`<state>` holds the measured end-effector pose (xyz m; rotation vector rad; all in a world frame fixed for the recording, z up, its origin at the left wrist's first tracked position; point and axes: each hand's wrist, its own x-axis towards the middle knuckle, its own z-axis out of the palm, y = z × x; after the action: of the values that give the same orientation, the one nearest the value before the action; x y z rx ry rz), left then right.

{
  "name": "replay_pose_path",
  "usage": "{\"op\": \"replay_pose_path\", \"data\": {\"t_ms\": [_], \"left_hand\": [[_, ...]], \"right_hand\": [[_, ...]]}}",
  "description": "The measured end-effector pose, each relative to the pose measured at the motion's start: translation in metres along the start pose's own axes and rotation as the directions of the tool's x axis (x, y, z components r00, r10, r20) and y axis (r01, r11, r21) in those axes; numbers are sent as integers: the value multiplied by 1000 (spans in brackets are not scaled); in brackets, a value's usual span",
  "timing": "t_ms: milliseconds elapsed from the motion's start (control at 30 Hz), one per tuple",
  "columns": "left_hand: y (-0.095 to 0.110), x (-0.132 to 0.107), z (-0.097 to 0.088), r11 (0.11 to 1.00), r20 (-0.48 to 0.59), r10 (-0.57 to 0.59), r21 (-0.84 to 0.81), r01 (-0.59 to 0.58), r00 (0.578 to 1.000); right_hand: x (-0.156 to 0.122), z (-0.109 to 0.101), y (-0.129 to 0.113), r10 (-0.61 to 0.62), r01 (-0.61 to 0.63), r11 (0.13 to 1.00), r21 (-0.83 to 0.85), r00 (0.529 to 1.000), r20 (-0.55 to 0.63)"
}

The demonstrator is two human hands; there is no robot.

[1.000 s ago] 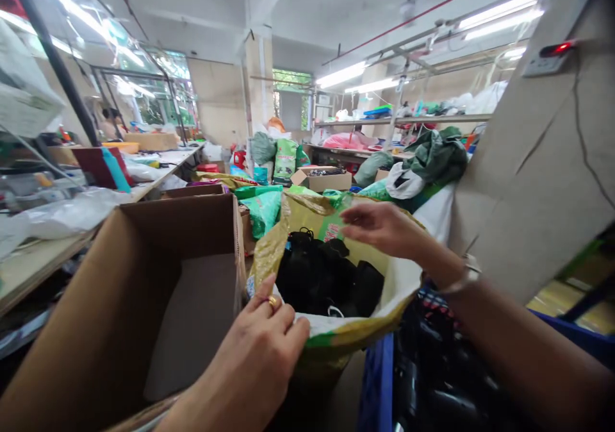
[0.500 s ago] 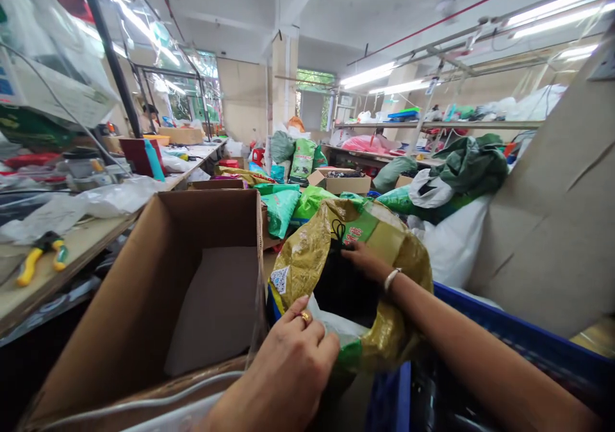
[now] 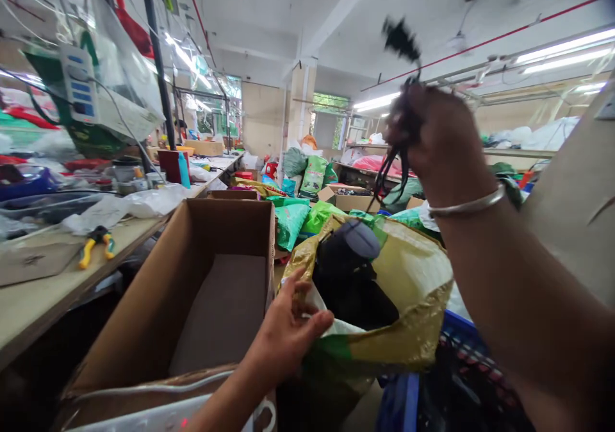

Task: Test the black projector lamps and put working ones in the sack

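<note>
My right hand (image 3: 439, 134) is raised high at the right, its fingers closed round a bundle of black cords (image 3: 391, 172). Loops dangle below the fist, and a blurred dark tuft sticks out above it. Under it stands a gold-coloured woven sack (image 3: 420, 272) with its mouth wide. Black, fabric-like items (image 3: 358, 297) lie inside, with a dark grey rounded piece (image 3: 362, 240) on top. At the sack's near left rim rests my left hand (image 3: 283, 329), thumb and fingers apart, touching the edge beside the white lining.
A deep cardboard box (image 3: 139, 310) stands left of the sack, a white power strip (image 3: 144, 419) along its near edge. Yellow-handled pliers (image 3: 96, 246) lie on the left workbench (image 3: 43, 304). A blue plastic crate (image 3: 403, 400) with dark contents is at lower right. Filled bags crowd the floor beyond.
My right hand has come up out of the sack with the black cords. My left hand's fingers have loosened at the rim. The view has tilted up and turned slightly left.
</note>
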<state>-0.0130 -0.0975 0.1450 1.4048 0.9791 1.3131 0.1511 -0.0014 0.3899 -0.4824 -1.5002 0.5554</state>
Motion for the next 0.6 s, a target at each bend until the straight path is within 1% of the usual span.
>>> {"op": "replay_pose_path", "data": {"t_ms": [33, 67, 100, 133, 167, 233, 300, 367, 433, 500, 533, 567, 600], "left_hand": [[3, 1, -4, 990, -59, -23, -144, 14, 998], [6, 1, -10, 959, -93, -54, -282, 25, 994], [10, 0, -16, 912, -94, -81, -408, 36, 992], [15, -3, -23, 856, -64, -93, -515, 47, 994], [19, -7, -29, 800, -11, -82, -598, 59, 997], [24, -18, -37, 717, 112, -9, -692, 85, 994], [22, -34, -38, 682, 235, 41, -717, 145, 971], [13, -51, -32, 642, 361, 14, -718, 268, 932], [0, -67, -24, 575, 447, -42, -721, 388, 893], [-12, -80, -19, 504, 473, -92, -737, 451, 876], [-18, -85, -20, 481, 462, -109, -751, 453, 880], [-23, -89, -23, 472, 421, -125, -771, 427, 898], [-26, -92, -29, 482, 358, -142, -789, 381, 923]], "right_hand": [[4, 13, -20, 10, -9, 993, 114, 1000, -11], [6, 26, -38, 20, -12, 976, 218, 999, -34], [6, 39, -54, 13, -2, 958, 285, 999, -37], [4, 51, -67, 14, -2, 943, 333, 999, -31], [1, 62, -76, 21, -11, 926, 376, 1000, -22], [-11, 82, -82, 68, -74, 893, 443, 997, 31], [-25, 97, -78, 164, -193, 844, 500, 981, 101], [-36, 108, -69, 239, -280, 813, 510, 960, 146], [-44, 116, -59, 280, -321, 838, 441, 947, 157], [-53, 121, -47, 299, -345, 877, 333, 936, 184], [-59, 122, -40, 306, -357, 891, 279, 928, 211], [-67, 121, -32, 294, -346, 911, 226, 927, 234], [-77, 119, -24, 240, -285, 946, 154, 937, 255]]}}
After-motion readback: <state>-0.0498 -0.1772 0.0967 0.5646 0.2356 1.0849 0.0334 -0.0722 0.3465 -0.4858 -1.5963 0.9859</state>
